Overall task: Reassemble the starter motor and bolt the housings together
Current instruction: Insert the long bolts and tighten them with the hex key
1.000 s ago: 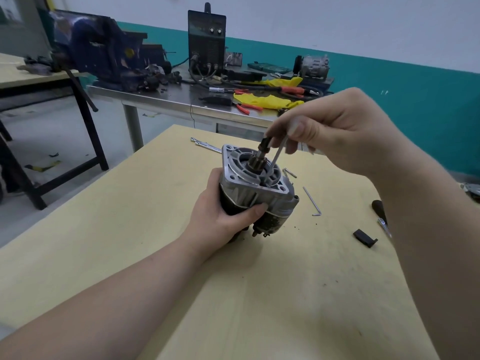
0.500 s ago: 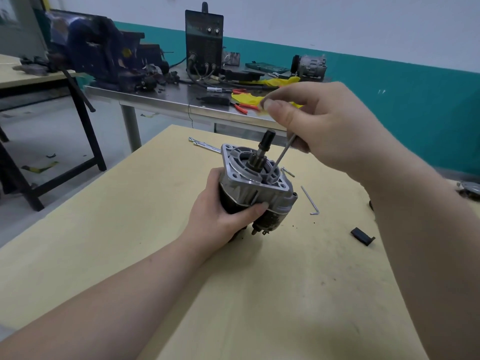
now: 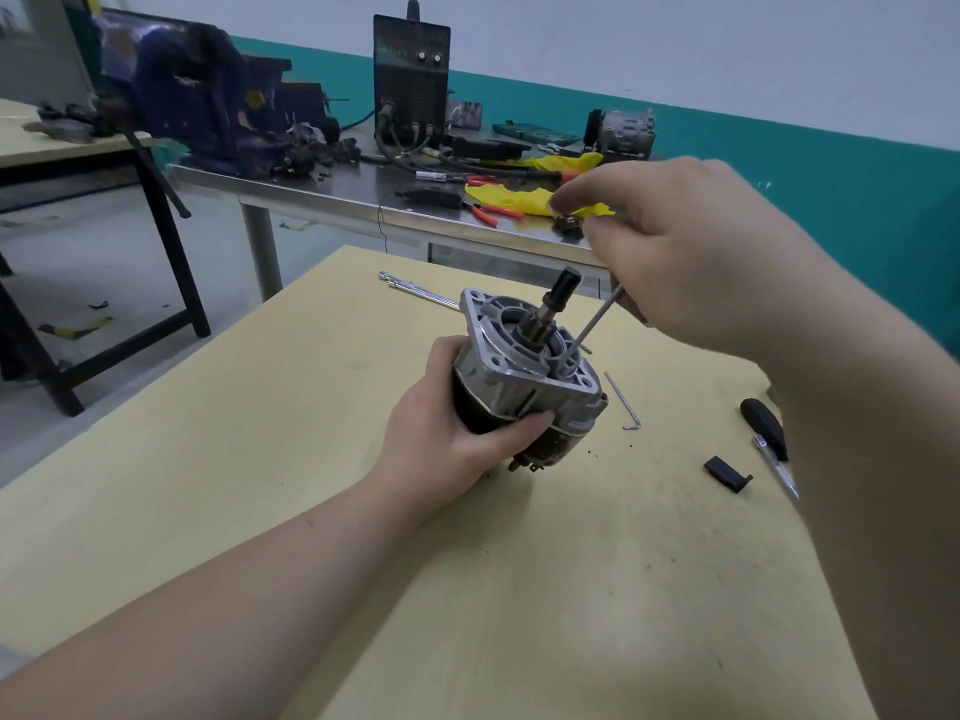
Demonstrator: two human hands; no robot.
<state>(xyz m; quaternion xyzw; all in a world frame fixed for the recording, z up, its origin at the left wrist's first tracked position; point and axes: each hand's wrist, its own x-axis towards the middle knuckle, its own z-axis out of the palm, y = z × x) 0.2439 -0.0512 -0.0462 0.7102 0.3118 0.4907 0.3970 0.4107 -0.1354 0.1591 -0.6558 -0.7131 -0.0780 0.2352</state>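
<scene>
Cast aluminium drive-end housing faces up, with the starter motor stood on end a bit back of the middle of the tabletop, tipped slightly toward the far right, which I reckon is so the bolt holes in the flange are reachable from above. Left hand wraps the dark body, thumb curled across the front just under the flange, basically acting as a vise. Right hand sits above and to the right, fingers pinched together on the top of a thin hex key that slants down into the housing beside the pinion shaft; I can't see the tip or the bolt head, so whether it's seated is a guess. Looks like the bolting-up stage to me. A spare L-shaped hex key lies just right of the motor, a small black plastic piece and a black-handled screwdriver near the right edge, and a chrome extension bar toward the far edge. Top is pale yellow board with dark specks of grit. Behind it there's a steel bench with a blue vise, a black welder box, yellow rags and red-handled pliers, against a teal and white wall.
</scene>
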